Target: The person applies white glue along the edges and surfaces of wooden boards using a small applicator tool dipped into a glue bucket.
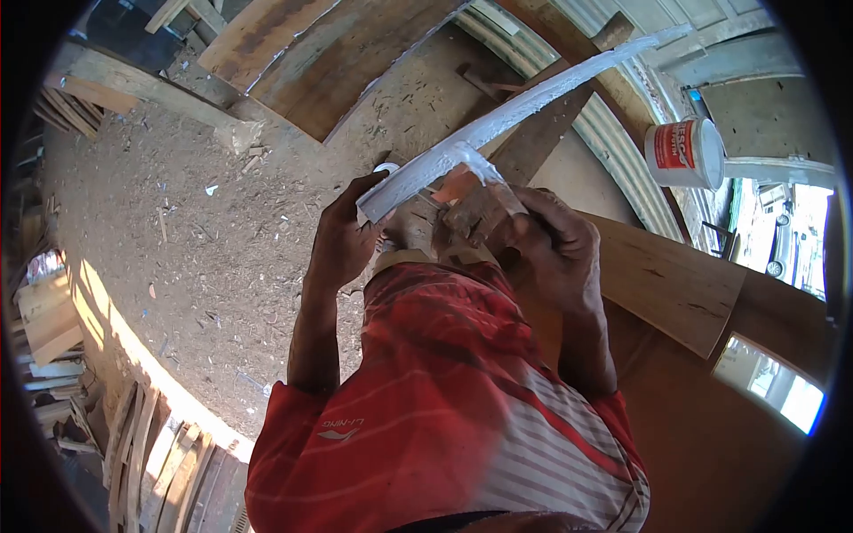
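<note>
A long, narrow wooden strip point(551, 91), coated in white paste, slants from the middle of the head view up to the right. My left hand point(345, 235) is closed around its near end. In my right hand point(562, 244) is a short flat stick point(506, 197), its tip smeared with the same white paste and touching the strip's side. The fingers of that hand pinch the stick's lower part. Below the strip, my feet and part of the ground are partly hidden.
A white bucket with a red label point(673, 151) stands at the right. Wide wooden boards point(329, 67) lie at the top, and another board point(666, 275) is right of my hands. Wood pieces point(169, 471) are stacked lower left. Scraps litter the dirt floor point(213, 231).
</note>
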Motion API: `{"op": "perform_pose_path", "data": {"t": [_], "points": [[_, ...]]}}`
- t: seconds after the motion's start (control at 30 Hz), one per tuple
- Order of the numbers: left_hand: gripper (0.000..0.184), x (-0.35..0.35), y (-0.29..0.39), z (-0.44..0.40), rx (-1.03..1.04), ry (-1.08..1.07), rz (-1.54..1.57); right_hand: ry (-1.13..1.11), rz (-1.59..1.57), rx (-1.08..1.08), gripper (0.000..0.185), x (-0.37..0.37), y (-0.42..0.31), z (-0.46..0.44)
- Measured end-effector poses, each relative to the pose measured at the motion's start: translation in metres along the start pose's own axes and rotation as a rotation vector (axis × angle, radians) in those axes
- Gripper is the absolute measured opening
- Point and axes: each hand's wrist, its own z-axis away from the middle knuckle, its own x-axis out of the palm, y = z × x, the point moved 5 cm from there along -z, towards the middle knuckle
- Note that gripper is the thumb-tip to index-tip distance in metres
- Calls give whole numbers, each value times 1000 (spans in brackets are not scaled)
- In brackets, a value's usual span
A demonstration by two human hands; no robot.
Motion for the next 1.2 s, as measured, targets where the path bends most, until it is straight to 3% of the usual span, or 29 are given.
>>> {"op": "perform_pose_path", "data": {"t": [0.2,0.27,0.37,0.43,0.53,0.67,0.73,0.8,0.83,1.0,1.2], "points": [[41,3,9,2,-33,18,-5,90,100,152,32,-46,23,-5],[41,5,10,8,-165,-8,17,243,49,152,32,-90,33,-5],[39,-9,-1,24,-177,18,-52,443,-41,29,33,-165,41,-20],[39,-24,-5,40,-272,67,-49,556,145,-32,32,-221,51,-33],[39,-53,-40,76,-454,106,-165,670,356,57,32,-303,75,-56],[43,-72,-48,104,-386,239,-83,749,452,-16,34,-385,107,-108],[54,-75,-52,114,-295,272,-54,728,541,-24,34,-411,116,-136],[57,-77,-59,123,-182,225,192,680,648,-31,35,-435,125,-160],[57,-78,-61,124,-174,232,157,643,709,-37,35,-448,132,-170],[57,-76,-61,123,-318,252,14,623,942,-45,34,-474,153,-204],[41,-69,-37,106,-369,308,168,558,1122,-197,35,-412,119,-172]]}}
